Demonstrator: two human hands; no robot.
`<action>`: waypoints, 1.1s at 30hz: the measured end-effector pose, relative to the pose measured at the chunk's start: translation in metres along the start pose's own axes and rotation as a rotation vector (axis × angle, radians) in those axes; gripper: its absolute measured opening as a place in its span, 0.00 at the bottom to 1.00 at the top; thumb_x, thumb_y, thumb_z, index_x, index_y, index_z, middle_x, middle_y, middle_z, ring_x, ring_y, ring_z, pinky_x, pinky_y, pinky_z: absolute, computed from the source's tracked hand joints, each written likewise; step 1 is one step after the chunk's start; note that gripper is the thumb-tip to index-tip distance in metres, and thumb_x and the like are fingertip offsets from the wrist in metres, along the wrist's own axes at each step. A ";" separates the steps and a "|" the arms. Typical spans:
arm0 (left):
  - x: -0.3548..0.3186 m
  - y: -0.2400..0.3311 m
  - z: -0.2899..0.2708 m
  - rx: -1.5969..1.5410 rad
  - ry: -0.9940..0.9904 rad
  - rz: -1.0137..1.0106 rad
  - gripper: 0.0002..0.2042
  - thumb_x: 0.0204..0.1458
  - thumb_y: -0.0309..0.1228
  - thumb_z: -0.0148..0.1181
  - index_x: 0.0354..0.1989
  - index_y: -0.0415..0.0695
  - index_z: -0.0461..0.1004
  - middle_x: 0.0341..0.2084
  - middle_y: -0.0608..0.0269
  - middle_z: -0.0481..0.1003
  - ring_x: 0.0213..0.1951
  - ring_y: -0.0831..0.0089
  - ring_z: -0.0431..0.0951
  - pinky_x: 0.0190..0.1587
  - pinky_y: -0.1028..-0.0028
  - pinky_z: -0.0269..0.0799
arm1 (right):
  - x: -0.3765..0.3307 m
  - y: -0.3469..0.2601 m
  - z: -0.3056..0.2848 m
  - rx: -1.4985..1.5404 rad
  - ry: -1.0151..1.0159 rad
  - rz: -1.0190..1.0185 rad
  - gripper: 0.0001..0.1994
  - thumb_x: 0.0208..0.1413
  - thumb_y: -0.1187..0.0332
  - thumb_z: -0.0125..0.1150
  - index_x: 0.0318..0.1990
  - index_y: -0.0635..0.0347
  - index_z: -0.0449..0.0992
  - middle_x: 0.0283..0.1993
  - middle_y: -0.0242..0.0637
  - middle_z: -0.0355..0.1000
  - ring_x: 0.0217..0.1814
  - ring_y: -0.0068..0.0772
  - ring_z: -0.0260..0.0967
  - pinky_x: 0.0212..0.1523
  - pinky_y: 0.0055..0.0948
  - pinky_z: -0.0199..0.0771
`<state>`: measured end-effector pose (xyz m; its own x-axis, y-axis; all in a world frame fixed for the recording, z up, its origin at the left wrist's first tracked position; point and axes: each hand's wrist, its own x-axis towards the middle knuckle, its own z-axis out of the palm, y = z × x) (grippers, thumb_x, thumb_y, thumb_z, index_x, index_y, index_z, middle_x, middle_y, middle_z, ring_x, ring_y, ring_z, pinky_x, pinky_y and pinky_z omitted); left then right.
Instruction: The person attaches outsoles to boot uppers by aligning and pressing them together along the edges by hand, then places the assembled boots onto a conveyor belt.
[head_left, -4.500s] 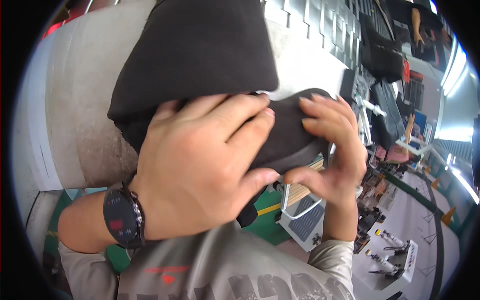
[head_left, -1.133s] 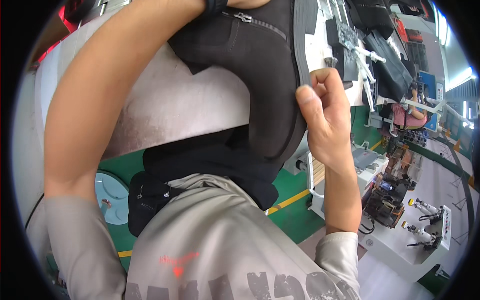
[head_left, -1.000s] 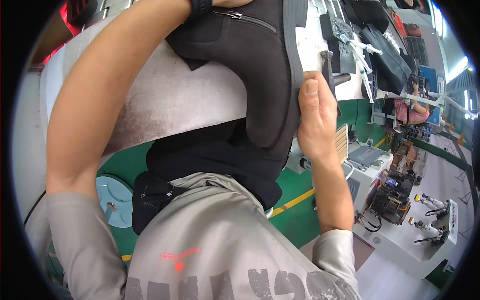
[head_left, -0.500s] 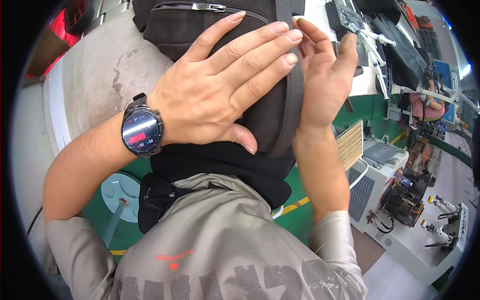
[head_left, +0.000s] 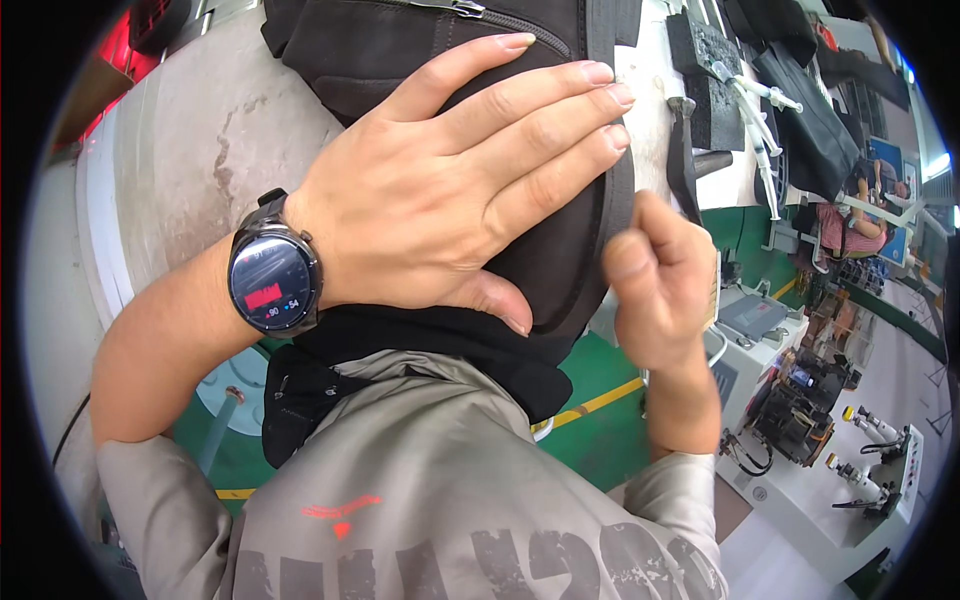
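A black fabric bag (head_left: 345, 62) with a metal zipper (head_left: 468, 10) lies on the worktable before me, its dark raised border (head_left: 618, 170) running down the right side. My left hand (head_left: 430, 185) rests flat across the bag, fingers outstretched and tips reaching that border. It holds nothing, and a dark round watch (head_left: 273, 282) is on its wrist. Just right of the border my right hand (head_left: 662, 285) is closed in a fist, slightly blurred, thumb side close to the bag's edge. No object shows in the fist.
A dark hand tool (head_left: 682, 150) lies right of the bag. Beyond it are white syringes (head_left: 755, 110), a black block (head_left: 700, 55) and black sheet material (head_left: 805, 120). A blue round-based stool (head_left: 232, 390) stands lower left; machinery (head_left: 800, 400) and a seated person (head_left: 850, 230) are at right.
My right hand went from open beside the border to a fist, moving down and slightly right. The dark tool behind it came into view. My left hand stays flat on the bag.
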<state>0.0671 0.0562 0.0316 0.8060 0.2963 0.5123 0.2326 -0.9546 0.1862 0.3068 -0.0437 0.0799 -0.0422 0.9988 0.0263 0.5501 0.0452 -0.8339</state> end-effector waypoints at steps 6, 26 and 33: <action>0.002 0.004 -0.005 -0.025 -0.067 -0.029 0.56 0.55 0.78 0.37 0.77 0.37 0.55 0.75 0.43 0.62 0.75 0.45 0.63 0.77 0.42 0.48 | 0.030 -0.025 -0.012 -0.179 -0.348 0.244 0.27 0.59 0.53 0.75 0.19 0.66 0.72 0.13 0.36 0.66 0.14 0.27 0.61 0.17 0.33 0.62; 0.008 0.009 -0.007 0.022 -0.055 -0.049 0.57 0.51 0.79 0.42 0.73 0.35 0.61 0.71 0.42 0.68 0.72 0.47 0.69 0.76 0.43 0.51 | 0.014 0.038 0.011 0.568 -0.289 0.002 0.21 0.75 0.59 0.54 0.30 0.64 0.74 0.25 0.26 0.71 0.26 0.14 0.61 0.25 0.24 0.61; 0.035 -0.018 -0.021 0.082 -0.186 0.124 0.54 0.57 0.75 0.35 0.75 0.34 0.61 0.72 0.42 0.67 0.74 0.47 0.66 0.76 0.43 0.53 | 0.043 0.066 0.042 0.769 0.329 -0.359 0.40 0.71 0.28 0.32 0.44 0.64 0.71 0.48 0.41 0.72 0.49 0.31 0.67 0.51 0.34 0.66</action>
<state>0.0793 0.0840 0.0640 0.9157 0.1729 0.3628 0.1626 -0.9849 0.0589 0.3060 0.0017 0.0028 0.2016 0.8883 0.4126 -0.1635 0.4459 -0.8800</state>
